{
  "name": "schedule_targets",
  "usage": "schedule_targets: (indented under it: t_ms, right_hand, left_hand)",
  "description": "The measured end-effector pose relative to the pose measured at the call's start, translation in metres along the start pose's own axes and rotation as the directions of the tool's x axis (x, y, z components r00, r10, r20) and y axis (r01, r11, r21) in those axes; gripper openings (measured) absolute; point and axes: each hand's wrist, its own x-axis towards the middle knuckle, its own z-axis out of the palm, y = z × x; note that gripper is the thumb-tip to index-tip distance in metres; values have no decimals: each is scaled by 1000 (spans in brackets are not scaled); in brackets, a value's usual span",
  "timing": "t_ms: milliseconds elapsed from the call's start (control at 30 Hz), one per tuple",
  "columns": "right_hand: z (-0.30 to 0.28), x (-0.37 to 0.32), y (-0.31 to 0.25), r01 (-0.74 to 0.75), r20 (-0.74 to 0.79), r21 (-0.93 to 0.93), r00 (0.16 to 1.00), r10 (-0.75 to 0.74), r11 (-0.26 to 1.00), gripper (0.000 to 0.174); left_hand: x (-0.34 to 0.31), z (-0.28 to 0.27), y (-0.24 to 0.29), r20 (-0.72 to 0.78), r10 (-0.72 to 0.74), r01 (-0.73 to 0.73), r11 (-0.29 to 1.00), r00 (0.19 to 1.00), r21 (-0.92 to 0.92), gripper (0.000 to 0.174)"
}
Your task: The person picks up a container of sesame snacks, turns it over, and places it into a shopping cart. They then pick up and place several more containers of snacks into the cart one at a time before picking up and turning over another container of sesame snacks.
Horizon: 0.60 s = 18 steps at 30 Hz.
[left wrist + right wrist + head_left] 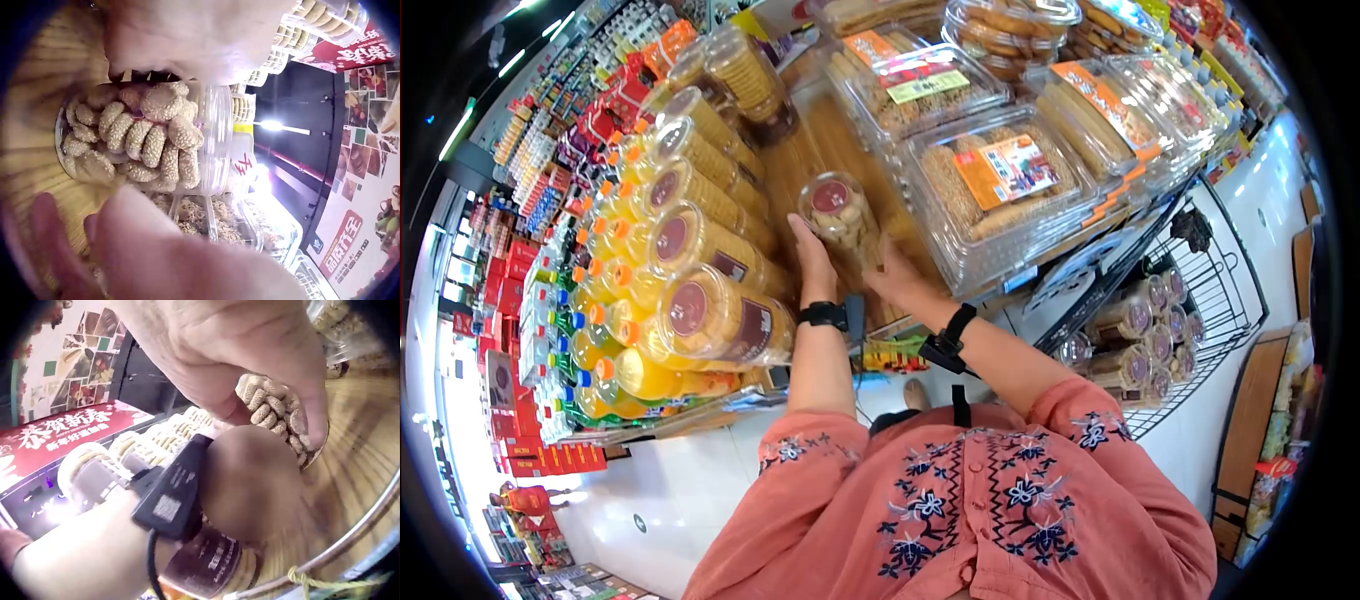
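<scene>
A clear jar of sesame-coated cookies point(842, 222) stands on a wooden display surface point(800, 135), its round lid bearing a dark label. My left hand point(813, 262) holds the jar's left side. From the right, my right hand point(900, 278) holds the jar low down. In the left wrist view the cookies point(144, 140) show through the plastic between both hands. The right wrist view has the right thumb point(315, 422) across the jar, while the left hand point(250, 481) is a blur in front. Some fingers are hidden behind the jar.
Rows of round-cookie jars point(700, 245) and orange-capped juice bottles point(615, 260) crowd the left. Stacked plastic cookie boxes point(1000, 190) rise close on the right. A wire shopping cart point(1220, 285) with several jars stands at the lower right.
</scene>
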Motion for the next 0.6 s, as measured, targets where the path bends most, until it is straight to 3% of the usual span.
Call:
schedule_targets:
  t_ms: [33,167,200,333,433,567,600]
  right_hand:
    - [5,12,7,13,-53,8,999,-12,1000,80]
    - [19,37,19,24,-255,3,967,-22,1000,87]
    - [1,25,6,38,-210,72,977,-22,997,92]
    - [-6,21,10,-116,-118,-61,987,108,991,95]
    - [0,27,17,161,-126,252,983,-133,954,98]
    - [5,24,22,146,-149,154,981,-123,977,97]
    - [-5,13,1,120,-148,116,984,-102,986,96]
  left_hand:
    - [6,-1,-5,-25,26,-25,999,999,40,77]
    - [-34,-6,17,111,-60,49,994,992,98,78]
    - [-38,-10,12,117,-68,57,994,991,93,78]
    - [-33,-9,-8,196,-51,37,996,979,78,84]
    - [-36,-6,-6,271,-122,102,991,955,89,84]
    - [-55,-5,8,238,-98,100,995,966,3,76]
    - [-62,-5,13,247,-75,80,997,966,-11,76]
